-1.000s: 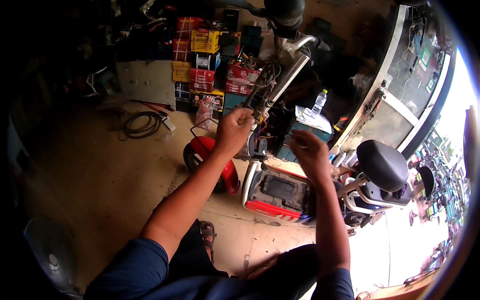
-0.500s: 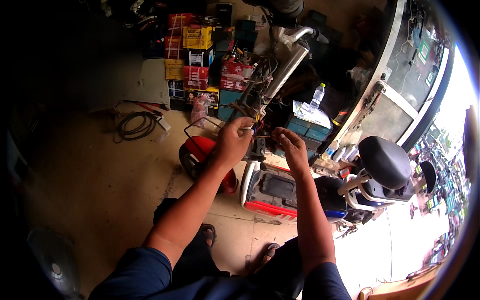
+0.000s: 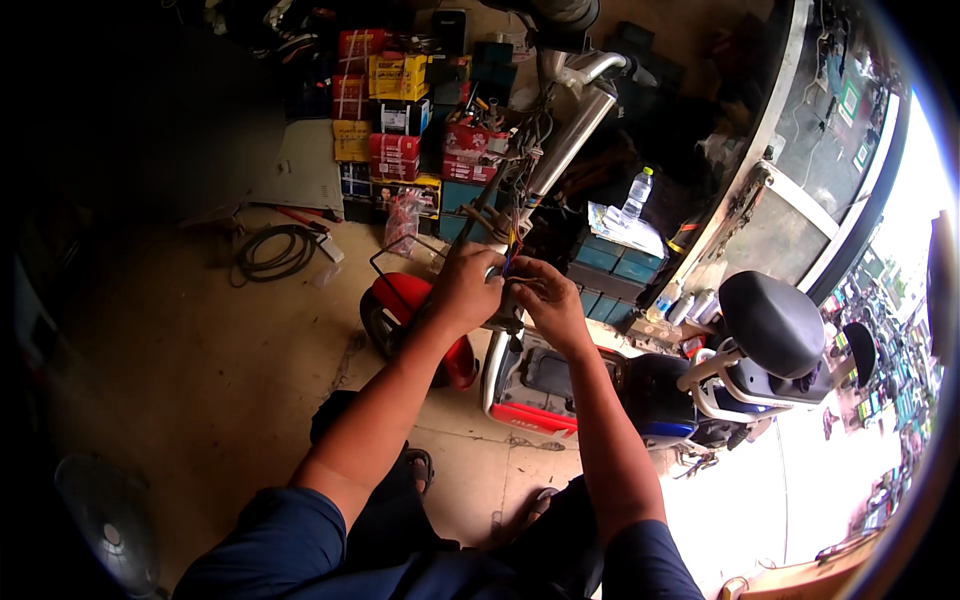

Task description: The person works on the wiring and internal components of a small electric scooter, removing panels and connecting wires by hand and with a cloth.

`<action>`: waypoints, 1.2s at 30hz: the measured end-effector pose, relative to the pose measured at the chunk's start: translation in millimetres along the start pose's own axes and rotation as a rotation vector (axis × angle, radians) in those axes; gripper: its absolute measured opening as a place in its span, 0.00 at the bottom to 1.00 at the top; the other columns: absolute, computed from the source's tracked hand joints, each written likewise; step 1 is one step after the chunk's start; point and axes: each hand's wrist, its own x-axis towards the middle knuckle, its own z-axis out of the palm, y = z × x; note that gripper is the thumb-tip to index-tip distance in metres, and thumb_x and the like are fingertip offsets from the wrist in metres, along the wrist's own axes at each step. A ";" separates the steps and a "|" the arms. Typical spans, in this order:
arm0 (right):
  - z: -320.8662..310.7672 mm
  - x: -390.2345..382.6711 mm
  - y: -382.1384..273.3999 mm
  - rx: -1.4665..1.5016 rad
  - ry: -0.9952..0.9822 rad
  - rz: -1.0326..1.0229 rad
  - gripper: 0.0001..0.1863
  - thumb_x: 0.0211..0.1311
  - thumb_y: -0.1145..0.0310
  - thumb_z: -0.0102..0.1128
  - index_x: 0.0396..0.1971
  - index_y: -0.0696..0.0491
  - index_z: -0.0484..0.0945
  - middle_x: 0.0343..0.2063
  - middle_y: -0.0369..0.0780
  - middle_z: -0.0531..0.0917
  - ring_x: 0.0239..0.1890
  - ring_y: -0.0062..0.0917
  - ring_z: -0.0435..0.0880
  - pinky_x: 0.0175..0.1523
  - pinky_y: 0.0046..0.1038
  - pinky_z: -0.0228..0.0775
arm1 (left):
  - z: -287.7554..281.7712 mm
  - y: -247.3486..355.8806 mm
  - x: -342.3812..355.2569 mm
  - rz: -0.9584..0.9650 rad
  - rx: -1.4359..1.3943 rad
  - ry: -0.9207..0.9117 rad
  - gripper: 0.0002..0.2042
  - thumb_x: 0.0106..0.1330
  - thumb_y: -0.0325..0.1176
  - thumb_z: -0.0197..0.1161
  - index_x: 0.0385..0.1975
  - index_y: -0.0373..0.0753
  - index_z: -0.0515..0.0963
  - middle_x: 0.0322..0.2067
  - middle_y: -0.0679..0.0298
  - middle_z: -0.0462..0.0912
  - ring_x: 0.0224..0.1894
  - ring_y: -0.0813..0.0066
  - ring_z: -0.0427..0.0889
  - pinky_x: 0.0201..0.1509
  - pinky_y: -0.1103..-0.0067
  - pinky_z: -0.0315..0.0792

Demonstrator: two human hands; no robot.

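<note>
Thin coloured electrical wires hang out of the stripped front column of a red and white electric scooter. My left hand is closed around some of these wires. Right beside it, my right hand pinches at the same bundle, its fingertips nearly touching the left ones. The exact wire ends between the fingers are too small to make out. Below my left hand shows the red front fender; the footboard lies past my right forearm.
Stacked boxes stand at the back. A water bottle rests on papers over teal battery blocks. A coiled black cable lies on the floor at left, a fan stands lower left, and the scooter's seat is at right.
My right hand has moved left and in against my left hand at the wires. A gap between the two hands has closed. My left hand has shifted slightly down.
</note>
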 end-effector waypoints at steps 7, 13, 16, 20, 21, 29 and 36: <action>9.1 -4.4 -17.2 -0.029 0.047 0.004 0.18 0.72 0.75 0.67 0.59 0.61 0.81 0.46 0.38 0.89 0.48 0.19 0.87 0.55 0.23 0.79 | -9.9 2.5 -2.2 -0.218 -0.146 -0.040 0.09 0.61 0.26 0.72 0.40 0.32 0.85 0.38 0.57 0.88 0.41 0.62 0.88 0.49 0.70 0.80; 10.2 -10.7 -35.1 -0.131 0.087 -0.003 0.15 0.73 0.73 0.68 0.55 0.61 0.83 0.44 0.37 0.90 0.46 0.15 0.86 0.54 0.21 0.77 | -12.5 3.8 -6.6 -0.531 -0.658 -0.119 0.06 0.63 0.23 0.71 0.38 0.31 0.84 0.36 0.63 0.89 0.37 0.75 0.87 0.45 0.78 0.80; 12.2 -12.7 -44.9 -0.147 0.089 -0.008 0.15 0.71 0.71 0.70 0.54 0.61 0.84 0.43 0.37 0.90 0.45 0.16 0.86 0.53 0.22 0.78 | -18.8 -0.4 -8.9 -0.615 -0.872 -0.142 0.06 0.64 0.22 0.70 0.39 0.32 0.84 0.36 0.64 0.89 0.38 0.76 0.87 0.46 0.79 0.79; 10.4 -13.4 -51.0 -0.171 0.116 0.006 0.17 0.69 0.71 0.72 0.54 0.60 0.85 0.42 0.39 0.91 0.45 0.19 0.87 0.55 0.25 0.79 | -27.3 -1.4 -10.8 -0.719 -1.150 -0.235 0.06 0.65 0.24 0.69 0.40 0.34 0.85 0.36 0.64 0.88 0.39 0.77 0.86 0.49 0.79 0.78; 11.0 -13.9 -53.4 -0.174 0.117 0.012 0.17 0.69 0.71 0.72 0.54 0.60 0.85 0.42 0.39 0.91 0.45 0.19 0.87 0.55 0.25 0.78 | -28.1 1.0 -11.9 -0.730 -1.152 -0.206 0.06 0.66 0.24 0.69 0.40 0.34 0.84 0.36 0.65 0.88 0.39 0.77 0.86 0.49 0.79 0.78; 4.8 -13.6 -41.9 0.049 0.059 0.072 0.14 0.72 0.76 0.66 0.55 0.60 0.84 0.45 0.36 0.90 0.49 0.18 0.86 0.58 0.23 0.77 | -26.7 17.8 -26.9 -0.363 -0.566 0.081 0.05 0.64 0.24 0.68 0.37 0.33 0.81 0.42 0.64 0.87 0.44 0.79 0.84 0.51 0.78 0.77; 16.2 -9.3 -77.1 0.117 0.119 -0.133 0.20 0.71 0.78 0.65 0.61 0.60 0.79 0.54 0.39 0.86 0.58 0.21 0.83 0.64 0.27 0.75 | -41.8 38.4 -28.0 0.199 -0.097 0.246 0.08 0.54 0.19 0.68 0.32 0.36 0.79 0.39 0.55 0.85 0.49 0.52 0.83 0.57 0.65 0.75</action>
